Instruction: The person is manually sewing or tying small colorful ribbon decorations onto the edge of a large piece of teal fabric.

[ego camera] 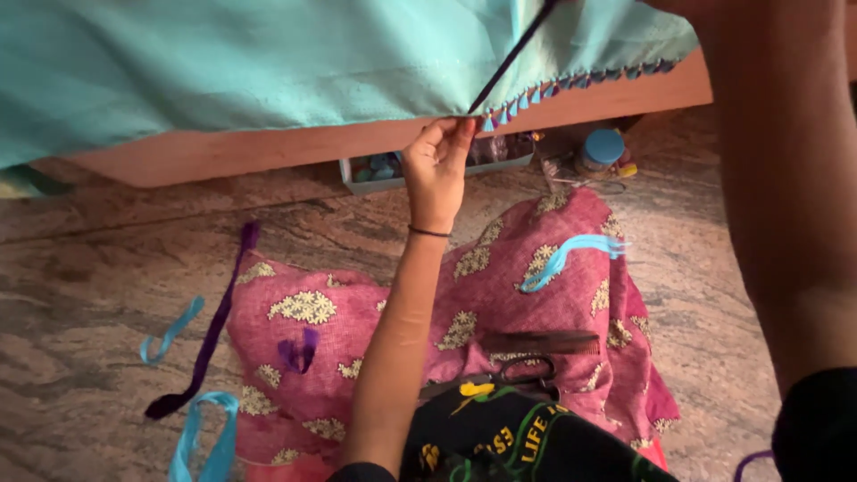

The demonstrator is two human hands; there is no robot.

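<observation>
My left hand [439, 159] is raised to the lower hem of a turquoise cloth [268, 62] that hangs over a wooden edge [268, 147]. Its fingertips pinch the hem next to a row of small purple and blue tassels [544, 92]. A dark purple thread [509, 58] runs taut from that pinched spot up to the top edge of the picture. My right forearm [786, 196] rises at the right, and its hand is out of the picture above. A thin black band circles my left wrist.
A pink cloth with yellow flowers [536, 303] lies below on a stone floor [89, 268]. On it rest a dark comb [544, 342], scissors [509, 379] and a blue thread bundle [571, 254]. Purple and blue strands [210, 330] lie left. A box of spools [393, 170] and a blue-lidded jar [603, 150] sit under the wooden edge.
</observation>
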